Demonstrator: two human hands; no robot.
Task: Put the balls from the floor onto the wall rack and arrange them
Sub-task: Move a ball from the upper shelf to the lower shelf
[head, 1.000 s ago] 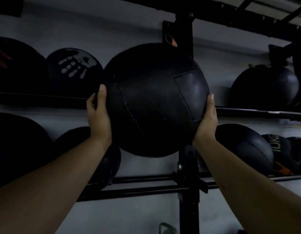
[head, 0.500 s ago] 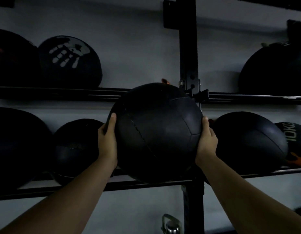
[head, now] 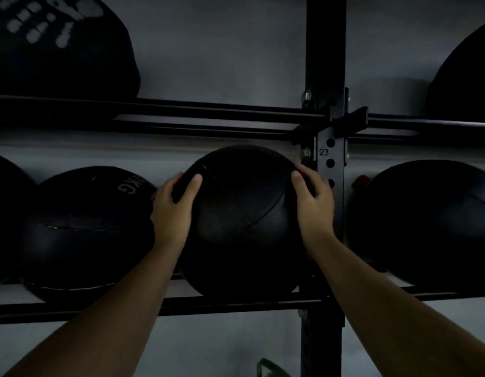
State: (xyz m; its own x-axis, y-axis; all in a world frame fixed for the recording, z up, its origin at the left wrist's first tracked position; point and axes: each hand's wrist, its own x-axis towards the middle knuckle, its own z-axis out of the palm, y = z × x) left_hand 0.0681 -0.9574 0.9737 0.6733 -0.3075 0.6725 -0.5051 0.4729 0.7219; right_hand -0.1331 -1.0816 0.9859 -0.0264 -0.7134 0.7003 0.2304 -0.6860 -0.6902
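Note:
A large black medicine ball rests on the lower rails of the wall rack, just left of the black upright post. My left hand grips its left side with fingers curled over the top. On the ball's right side lies my right hand, squeezed between ball and post. Another black ball with "KG" lettering touches my left hand's back.
More black balls sit on the lower shelf at far left and right. On the upper shelf stand a handprint ball and another ball. A metal handle shows below.
The ball came down from upper-shelf height and went back onto the lower rails. My hands shifted from its sides up toward its top.

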